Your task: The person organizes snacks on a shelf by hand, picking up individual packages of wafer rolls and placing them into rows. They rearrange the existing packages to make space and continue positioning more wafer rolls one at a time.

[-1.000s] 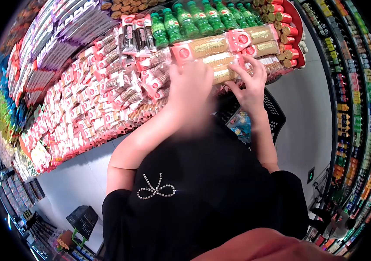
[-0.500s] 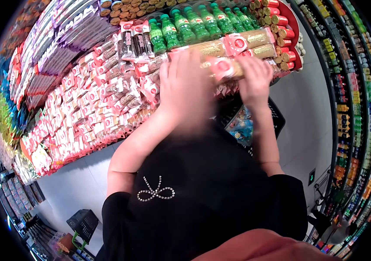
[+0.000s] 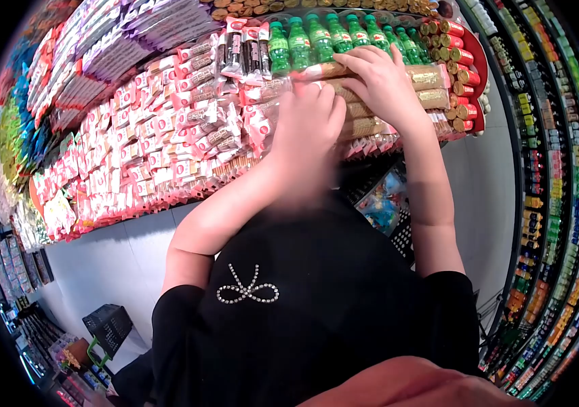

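My right hand (image 3: pixel 383 87) lies with fingers spread on long gold snack packs (image 3: pixel 429 77), just below a row of green bottles (image 3: pixel 320 42). To its left, my left hand (image 3: pixel 308 122) is over the pink-and-gold wrapped packs (image 3: pixel 267 91), its fingers curled and partly blurred; what they grip cannot be made out. Dark sticks in clear and pink wrappers (image 3: pixel 234 51) stand left of the bottles. Many small pink and white packets (image 3: pixel 147 136) cover the display further left.
Red-capped gold rolls (image 3: pixel 461 73) edge the display's right end. A dark basket (image 3: pixel 401 237) with blue packets (image 3: pixel 381 203) is below the right forearm. Another black basket (image 3: pixel 108 327) stands on the floor (image 3: pixel 113 271) at lower left. Stocked shelves (image 3: pixel 554 203) curve along the right.
My right hand has moved up and left, from holding a gold pack with a red label to lying spread on the packs. My left hand's fingers have curled. The display has shifted right in view.
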`<action>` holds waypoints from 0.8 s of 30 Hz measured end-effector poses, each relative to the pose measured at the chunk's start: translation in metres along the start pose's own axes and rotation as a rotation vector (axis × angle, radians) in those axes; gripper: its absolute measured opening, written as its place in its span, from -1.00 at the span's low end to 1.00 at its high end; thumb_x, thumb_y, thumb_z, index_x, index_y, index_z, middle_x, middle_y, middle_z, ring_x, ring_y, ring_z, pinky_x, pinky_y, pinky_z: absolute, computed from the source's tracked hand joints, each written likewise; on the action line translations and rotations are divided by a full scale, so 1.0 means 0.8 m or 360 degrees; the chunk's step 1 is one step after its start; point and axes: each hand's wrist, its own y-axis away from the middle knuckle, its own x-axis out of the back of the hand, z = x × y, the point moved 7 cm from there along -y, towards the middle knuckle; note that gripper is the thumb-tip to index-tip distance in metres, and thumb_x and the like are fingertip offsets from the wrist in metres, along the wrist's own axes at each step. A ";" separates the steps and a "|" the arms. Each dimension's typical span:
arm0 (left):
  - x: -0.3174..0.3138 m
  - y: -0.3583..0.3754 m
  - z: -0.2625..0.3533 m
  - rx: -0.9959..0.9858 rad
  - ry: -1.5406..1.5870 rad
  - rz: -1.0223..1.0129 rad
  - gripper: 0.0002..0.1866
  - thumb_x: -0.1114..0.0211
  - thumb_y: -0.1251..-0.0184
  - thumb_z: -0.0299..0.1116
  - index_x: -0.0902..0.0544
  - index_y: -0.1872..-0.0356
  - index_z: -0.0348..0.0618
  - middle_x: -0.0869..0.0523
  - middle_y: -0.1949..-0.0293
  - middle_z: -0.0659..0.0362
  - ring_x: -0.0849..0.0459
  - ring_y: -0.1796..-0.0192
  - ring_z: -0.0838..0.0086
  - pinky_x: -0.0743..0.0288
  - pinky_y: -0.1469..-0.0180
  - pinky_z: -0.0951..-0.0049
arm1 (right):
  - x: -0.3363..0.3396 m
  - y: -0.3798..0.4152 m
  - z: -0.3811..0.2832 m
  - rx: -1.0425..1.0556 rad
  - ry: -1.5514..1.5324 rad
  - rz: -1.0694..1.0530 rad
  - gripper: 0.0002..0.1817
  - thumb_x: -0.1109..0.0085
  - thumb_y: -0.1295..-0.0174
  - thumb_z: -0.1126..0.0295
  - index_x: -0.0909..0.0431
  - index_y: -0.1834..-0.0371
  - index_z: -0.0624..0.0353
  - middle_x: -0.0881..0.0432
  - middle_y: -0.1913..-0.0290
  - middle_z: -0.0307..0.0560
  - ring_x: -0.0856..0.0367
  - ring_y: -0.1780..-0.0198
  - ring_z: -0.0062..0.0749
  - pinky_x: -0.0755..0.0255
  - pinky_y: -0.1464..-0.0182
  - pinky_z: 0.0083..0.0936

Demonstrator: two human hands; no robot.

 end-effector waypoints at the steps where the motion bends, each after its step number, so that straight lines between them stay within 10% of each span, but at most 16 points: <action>1: -0.001 0.000 -0.003 0.0019 -0.0008 0.0002 -0.57 -0.29 0.17 -0.24 -0.55 0.15 -0.07 -0.53 0.09 0.17 -0.49 0.00 0.38 -0.27 0.15 0.25 | -0.001 0.000 0.001 0.0005 -0.0058 -0.0021 -0.63 -0.19 -0.13 0.35 -0.52 -0.06 0.01 -0.56 0.04 -0.21 -0.46 -0.10 -0.28 -0.07 -0.28 0.04; 24: 0.065 0.072 -0.076 0.0401 0.0332 -0.0238 -0.65 -0.39 0.05 -0.31 -0.58 0.18 -0.12 -0.56 0.14 0.18 -0.51 0.05 0.30 -0.25 0.06 0.27 | -0.002 0.035 -0.090 0.0118 -0.0608 0.0198 -0.67 -0.32 0.07 0.52 -0.61 0.16 0.15 -0.58 0.15 -0.11 -0.51 0.08 -0.19 -0.37 -0.01 -0.31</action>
